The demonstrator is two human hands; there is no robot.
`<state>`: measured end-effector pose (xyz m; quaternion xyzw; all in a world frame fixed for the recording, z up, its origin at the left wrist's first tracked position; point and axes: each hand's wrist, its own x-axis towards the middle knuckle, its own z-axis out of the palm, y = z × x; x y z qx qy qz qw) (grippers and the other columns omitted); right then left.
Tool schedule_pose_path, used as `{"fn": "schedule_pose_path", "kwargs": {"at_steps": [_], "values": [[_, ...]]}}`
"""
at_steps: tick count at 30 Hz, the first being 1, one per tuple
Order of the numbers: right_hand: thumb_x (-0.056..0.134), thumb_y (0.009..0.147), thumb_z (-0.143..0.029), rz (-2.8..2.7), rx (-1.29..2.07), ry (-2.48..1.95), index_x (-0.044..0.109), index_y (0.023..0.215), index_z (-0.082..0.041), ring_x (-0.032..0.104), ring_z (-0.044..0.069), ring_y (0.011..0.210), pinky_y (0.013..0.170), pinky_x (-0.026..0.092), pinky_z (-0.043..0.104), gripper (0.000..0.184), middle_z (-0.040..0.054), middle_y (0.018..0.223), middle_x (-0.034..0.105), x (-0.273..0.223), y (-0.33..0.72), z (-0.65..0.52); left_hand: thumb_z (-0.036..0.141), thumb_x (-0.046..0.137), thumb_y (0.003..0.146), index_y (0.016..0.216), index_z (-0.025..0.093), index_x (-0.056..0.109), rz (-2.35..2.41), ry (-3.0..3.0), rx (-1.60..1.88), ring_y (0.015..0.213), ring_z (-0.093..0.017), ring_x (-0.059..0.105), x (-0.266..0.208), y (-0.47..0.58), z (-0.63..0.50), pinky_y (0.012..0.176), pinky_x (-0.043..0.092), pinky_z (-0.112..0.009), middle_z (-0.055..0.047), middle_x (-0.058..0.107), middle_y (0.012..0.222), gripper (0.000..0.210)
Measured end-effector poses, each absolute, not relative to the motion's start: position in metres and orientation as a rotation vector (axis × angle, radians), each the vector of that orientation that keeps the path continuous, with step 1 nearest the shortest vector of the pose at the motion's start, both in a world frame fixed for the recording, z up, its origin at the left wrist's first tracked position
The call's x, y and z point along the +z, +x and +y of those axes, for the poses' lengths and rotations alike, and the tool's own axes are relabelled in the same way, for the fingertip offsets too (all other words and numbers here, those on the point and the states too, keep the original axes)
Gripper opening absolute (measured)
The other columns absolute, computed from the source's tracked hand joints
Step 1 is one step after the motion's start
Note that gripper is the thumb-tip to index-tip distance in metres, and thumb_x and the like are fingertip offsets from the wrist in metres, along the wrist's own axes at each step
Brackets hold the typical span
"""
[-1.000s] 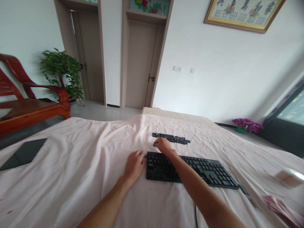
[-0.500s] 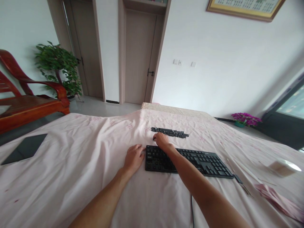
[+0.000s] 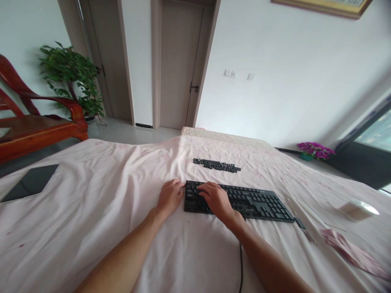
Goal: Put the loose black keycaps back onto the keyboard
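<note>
A black keyboard (image 3: pixel 265 205) lies on the pink flowered cloth, and bare sockets show where some of its keys are off. My right hand (image 3: pixel 216 199) is over its left part, thumb and fingers pinched at the keys. A small dark keycap appears to be between the fingertips, mostly hidden. At the keyboard's left end, my left hand (image 3: pixel 171 195) rests on the cloth with fingers stretched out, the tips touching or very near the edge. Beyond the keyboard lie several loose black keycaps (image 3: pixel 216 165) in uneven rows.
A dark flat tablet-like panel (image 3: pixel 30 182) lies at the left. To the right are a thin dark-handled tool (image 3: pixel 301 224), a pink cloth (image 3: pixel 348 248) and a roundish translucent container (image 3: pixel 359 211). The keyboard's cable (image 3: pixel 241 264) runs toward me.
My right hand has come back from beside the loose keycaps onto the keyboard's left keys. My left hand stays at the keyboard's left end. The view has tilted slightly down.
</note>
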<state>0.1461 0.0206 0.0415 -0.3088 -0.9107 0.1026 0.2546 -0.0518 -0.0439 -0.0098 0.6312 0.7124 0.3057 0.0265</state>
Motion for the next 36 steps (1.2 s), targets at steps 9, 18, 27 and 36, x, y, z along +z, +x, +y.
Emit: {"fn": "schedule_pose_path", "kwargs": {"at_steps": [9, 18, 27, 36], "values": [[0.06, 0.085, -0.027, -2.552, 0.078, -0.808, 0.07, 0.101, -0.03, 0.052, 0.019, 0.092, 0.082, 0.04, 0.03, 0.019, 0.0023, 0.097, 0.064, 0.039, 0.145, 0.008, 0.018, 0.053, 0.08, 0.11, 0.024, 0.064, 2.191, 1.981, 0.985, 0.113, -0.019, 0.053, -0.012, -0.053, -0.044, 0.103, 0.036, -0.034, -0.005, 0.061, 0.119, 0.032], [0.06, 0.086, -0.028, -2.59, 0.036, -0.815, 0.07, 0.101, -0.031, 0.05, 0.018, 0.09, 0.08, 0.038, 0.029, 0.019, 0.002, 0.095, 0.063, 0.035, 0.145, 0.009, 0.018, 0.053, 0.08, 0.11, 0.024, 0.064, 2.183, 1.989, 1.001, 0.113, -0.019, 0.053, -0.015, -0.053, -0.043, 0.103, 0.036, -0.034, -0.005, 0.061, 0.119, 0.033], [0.059, 0.086, -0.026, -2.624, -0.024, -0.789, 0.071, 0.086, -0.026, 0.049, 0.016, 0.085, 0.076, 0.036, 0.027, 0.012, 0.0018, 0.088, 0.061, 0.038, 0.143, 0.007, 0.018, 0.052, 0.081, 0.111, 0.023, 0.063, 2.19, 2.01, 0.99, 0.113, -0.019, 0.054, -0.014, -0.053, -0.043, 0.103, 0.037, -0.034, -0.005, 0.061, 0.119, 0.033], [0.046, 0.093, -0.023, -2.694, -0.193, -0.766, 0.066, 0.095, -0.024, 0.046, 0.016, 0.084, 0.073, 0.031, 0.029, 0.02, 0.0034, 0.091, 0.058, 0.038, 0.145, -0.003, 0.018, 0.052, 0.081, 0.112, 0.024, 0.063, 2.198, 2.006, 0.96, 0.114, -0.018, 0.052, -0.013, -0.053, -0.044, 0.104, 0.035, -0.033, -0.005, 0.06, 0.121, 0.034]]}}
